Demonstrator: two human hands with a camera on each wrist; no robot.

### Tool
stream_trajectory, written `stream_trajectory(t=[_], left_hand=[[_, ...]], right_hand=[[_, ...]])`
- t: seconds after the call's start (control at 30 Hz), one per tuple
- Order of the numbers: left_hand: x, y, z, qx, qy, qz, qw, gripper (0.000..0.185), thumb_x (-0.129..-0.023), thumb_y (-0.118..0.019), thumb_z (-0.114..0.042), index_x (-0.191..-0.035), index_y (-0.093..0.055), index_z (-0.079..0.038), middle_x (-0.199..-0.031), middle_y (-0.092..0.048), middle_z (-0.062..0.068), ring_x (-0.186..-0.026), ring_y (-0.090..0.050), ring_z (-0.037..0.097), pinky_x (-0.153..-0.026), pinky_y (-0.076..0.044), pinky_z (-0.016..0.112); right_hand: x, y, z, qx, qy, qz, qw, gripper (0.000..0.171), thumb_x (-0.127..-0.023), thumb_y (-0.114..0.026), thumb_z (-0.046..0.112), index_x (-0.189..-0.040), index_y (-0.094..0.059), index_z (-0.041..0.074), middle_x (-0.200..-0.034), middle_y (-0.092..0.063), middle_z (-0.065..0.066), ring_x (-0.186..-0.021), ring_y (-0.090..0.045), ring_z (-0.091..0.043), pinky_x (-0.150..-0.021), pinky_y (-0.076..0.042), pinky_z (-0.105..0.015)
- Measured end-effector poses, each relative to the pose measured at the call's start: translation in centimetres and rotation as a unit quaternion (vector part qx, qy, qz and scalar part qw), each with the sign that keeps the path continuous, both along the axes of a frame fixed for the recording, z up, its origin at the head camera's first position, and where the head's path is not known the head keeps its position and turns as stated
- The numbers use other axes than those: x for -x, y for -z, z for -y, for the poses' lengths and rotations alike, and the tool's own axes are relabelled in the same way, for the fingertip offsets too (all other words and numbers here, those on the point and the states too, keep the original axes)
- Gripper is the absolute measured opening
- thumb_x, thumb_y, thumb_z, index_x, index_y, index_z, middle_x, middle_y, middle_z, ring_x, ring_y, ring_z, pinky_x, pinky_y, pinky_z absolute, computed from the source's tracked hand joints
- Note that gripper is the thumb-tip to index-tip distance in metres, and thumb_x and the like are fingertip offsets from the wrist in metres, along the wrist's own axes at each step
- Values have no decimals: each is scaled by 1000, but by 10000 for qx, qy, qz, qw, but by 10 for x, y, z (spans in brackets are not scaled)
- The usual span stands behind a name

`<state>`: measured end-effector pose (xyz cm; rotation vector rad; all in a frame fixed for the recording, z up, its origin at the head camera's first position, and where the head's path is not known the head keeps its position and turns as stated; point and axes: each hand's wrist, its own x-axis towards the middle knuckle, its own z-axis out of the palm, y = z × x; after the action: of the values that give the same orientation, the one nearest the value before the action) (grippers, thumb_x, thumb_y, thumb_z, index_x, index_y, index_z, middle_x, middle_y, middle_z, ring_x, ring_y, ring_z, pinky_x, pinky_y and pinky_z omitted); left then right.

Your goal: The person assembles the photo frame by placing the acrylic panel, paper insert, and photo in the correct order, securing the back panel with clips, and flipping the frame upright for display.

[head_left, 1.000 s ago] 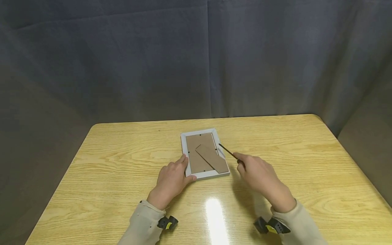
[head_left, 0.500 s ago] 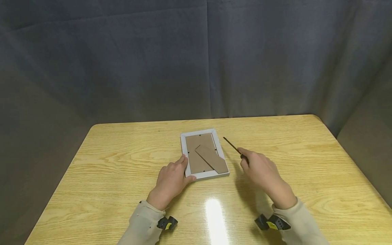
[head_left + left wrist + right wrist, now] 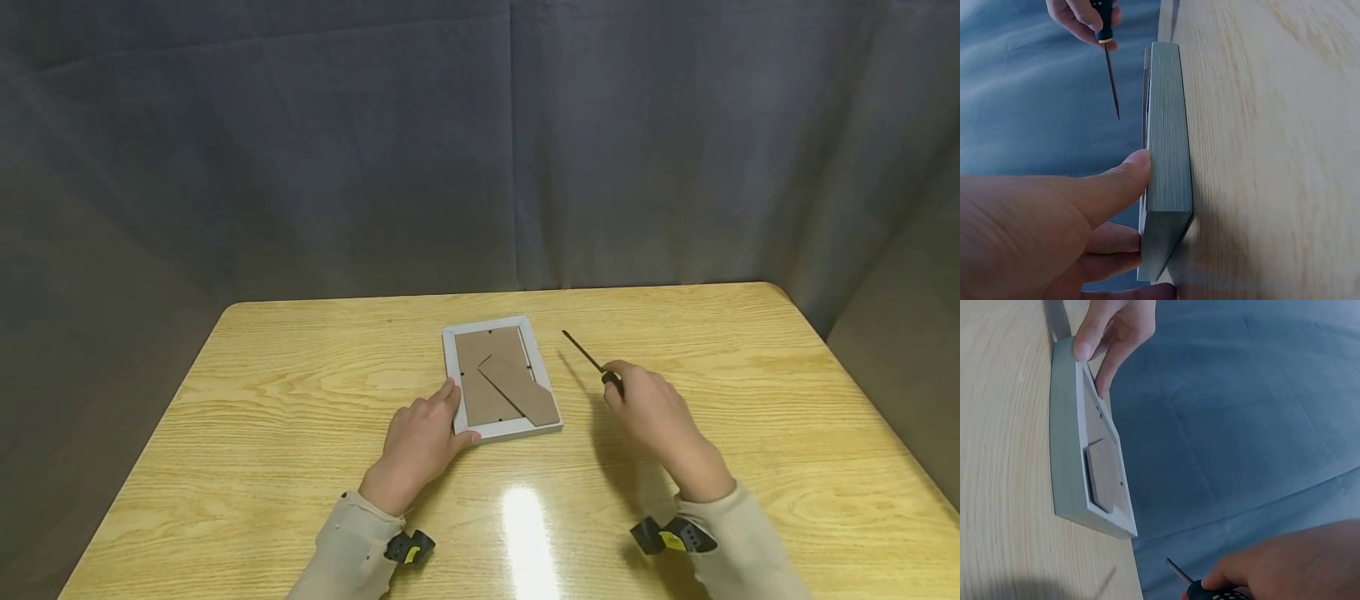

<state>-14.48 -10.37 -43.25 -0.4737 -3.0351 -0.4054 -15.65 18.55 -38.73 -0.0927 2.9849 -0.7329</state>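
Note:
A picture frame (image 3: 507,429) with a pale grey rim lies face down on the table, its brown backing board (image 3: 480,400) and slanted stand leg (image 3: 525,392) upward. Small dark tabs sit along the inner rim. My left hand (image 3: 420,442) holds the near left corner, thumb on the near edge and fingers along the left side. Right of the frame, my right hand (image 3: 652,417) grips a screwdriver (image 3: 1110,72) by its black handle. The thin dark shaft points up and left, its tip apart from the frame. In the right wrist view, the handle (image 3: 1210,592) is partly cut off.
The wooden table (image 3: 300,375) has rounded far corners. Dark grey-blue curtains (image 3: 375,167) hang behind it and at both sides. Each wrist wears a black strap with a small camera device (image 3: 410,547). A bright light reflection lies on the near tabletop.
My right hand has drawn the screwdriver away from the frame's right rim, moving right and slightly farther back. My left hand and the frame have stayed in place.

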Motion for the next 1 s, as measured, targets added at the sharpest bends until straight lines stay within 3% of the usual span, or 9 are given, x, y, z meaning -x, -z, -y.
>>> stream_trajectory(t=[0.4, 0.53, 0.73, 1.0], left_hand=[[0, 0, 0, 39, 34, -40, 10000, 73, -84, -78, -46, -137, -61, 1, -147, -56, 19, -86, -71, 38, -68, -57, 45], [-1, 0, 0, 20, 6, 38, 10000, 73, -85, -77, -46, -138, -60, 0, -148, -55, 19, -90, -71, 38, -70, -57, 46], [-1, 0, 0, -16, -1, 73, 10000, 72, -85, -78, -45, -138, -60, 1, -148, -55, 19, -90, -71, 39, -68, -56, 45], [0, -1, 0, -6, -22, 104, 9999, 72, -85, -77, -45, -139, -60, 0, -149, -55, 18, -90, -71, 38, -69, -56, 45]], right_hand=[[7, 6, -12, -101, 242, 139, 9996, 39, -99, -54, 17, -134, -60, 0, -115, -69, -27, -73, -56, -25, -56, -39, -31], [9, 8, -16, -130, 292, 54, 9995, 38, -97, -56, 17, -131, -62, 0, -110, -71, -25, -71, -55, -25, -54, -38, -31], [9, 12, -20, -102, 360, 24, 9993, 37, -96, -57, 18, -128, -64, -1, -86, -67, -14, -62, -51, -21, -50, -36, -31], [11, 18, -24, -73, 334, 66, 9994, 36, -96, -58, 17, -126, -64, -3, -94, -69, -20, -63, -52, -21, -50, -37, -30]])
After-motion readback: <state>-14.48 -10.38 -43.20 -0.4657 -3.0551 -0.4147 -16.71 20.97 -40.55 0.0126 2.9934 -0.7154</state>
